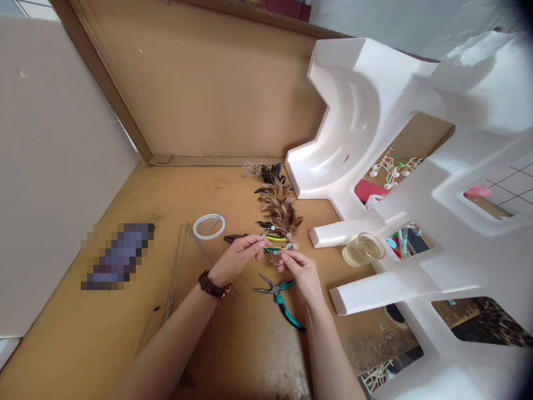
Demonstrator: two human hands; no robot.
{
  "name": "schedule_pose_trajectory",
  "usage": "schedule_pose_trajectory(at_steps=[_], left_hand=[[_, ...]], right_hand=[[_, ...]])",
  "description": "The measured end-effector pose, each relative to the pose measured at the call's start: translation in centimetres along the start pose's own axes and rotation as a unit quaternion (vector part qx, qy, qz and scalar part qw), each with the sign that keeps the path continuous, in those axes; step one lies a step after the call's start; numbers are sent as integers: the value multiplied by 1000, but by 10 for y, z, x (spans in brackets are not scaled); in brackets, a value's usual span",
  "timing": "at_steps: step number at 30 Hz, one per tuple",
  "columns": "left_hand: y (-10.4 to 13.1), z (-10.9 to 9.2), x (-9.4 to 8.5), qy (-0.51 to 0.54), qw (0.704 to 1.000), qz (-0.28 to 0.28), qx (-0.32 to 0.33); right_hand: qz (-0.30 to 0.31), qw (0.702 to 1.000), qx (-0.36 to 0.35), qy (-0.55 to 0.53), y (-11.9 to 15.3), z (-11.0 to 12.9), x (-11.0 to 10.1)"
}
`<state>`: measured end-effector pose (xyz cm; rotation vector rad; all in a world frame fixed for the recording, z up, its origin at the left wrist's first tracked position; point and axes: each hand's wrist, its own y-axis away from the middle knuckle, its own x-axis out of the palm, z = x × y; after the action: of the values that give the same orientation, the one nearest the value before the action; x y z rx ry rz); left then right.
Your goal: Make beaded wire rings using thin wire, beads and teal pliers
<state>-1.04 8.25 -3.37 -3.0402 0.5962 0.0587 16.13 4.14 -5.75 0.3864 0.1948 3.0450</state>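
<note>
Over the table, my left hand point(239, 256) pinches a thin beaded wire point(275, 253) between thumb and fingertips. The fingers of my right hand point(300, 269) are closed on the same wire, close to its turquoise and clear beads. Just beyond my hands lies a strip of brown and black feathers point(278, 200). Pliers with yellow-green handles point(280, 238) rest behind my fingers, partly hidden. Nearer me, long-nose pliers with teal handles point(287, 311) lie with their jaws apart, beside my right wrist.
Left of my hands are a white ring-shaped roll point(209, 226) and loose wires point(172, 278). A blurred-out dark object point(120, 255) lies farther left. On the right, a glass of yellowish liquid point(362, 250) stands by large white foam packaging point(366, 291). Cardboard point(225, 83) rises behind.
</note>
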Motion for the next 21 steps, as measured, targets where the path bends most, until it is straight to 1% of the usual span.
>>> schedule_pose_trajectory(at_steps=[5, 9, 12, 13, 14, 15, 16, 17, 18, 19, 20, 21], left_hand=[[1, 0, 0, 14, 1000, 21, -4], [3, 2, 1, 30, 999, 12, -23], [0, 2, 0, 57, 998, 8, -39], [-2, 0, -1, 63, 997, 1, -44], [-2, -4, -1, 63, 997, -17, -45], [-2, -9, -1, 58, 997, -44, -39], [1, -16, -1, 48, 995, -88, -26], [7, -24, -1, 31, 990, -135, -1], [17, -32, -1, 23, 986, -164, 30], [31, -40, 0, 26, 986, -158, 48], [47, -46, 1, 46, 989, -126, 57], [64, -50, 2, 51, 992, -106, 50]], right_hand=[[2, 1000, -14, -2, 1, -3, -3], [6, 1000, -17, -10, 1, -5, -3], [4, 1000, -25, -15, 1, -6, -4], [2, 999, -28, -17, 0, -6, -4], [1, 999, -32, -19, 0, -6, -5], [0, 999, -36, -20, 0, -6, -5], [1, 999, -39, -22, -1, -6, -5], [3, 999, -40, -24, 0, -5, -5], [7, 999, -40, -27, 0, -5, -5], [12, 999, -38, -30, 1, -4, -5], [18, 999, -35, -35, 2, -4, -4], [23, 998, -31, -40, 3, -3, -4]])
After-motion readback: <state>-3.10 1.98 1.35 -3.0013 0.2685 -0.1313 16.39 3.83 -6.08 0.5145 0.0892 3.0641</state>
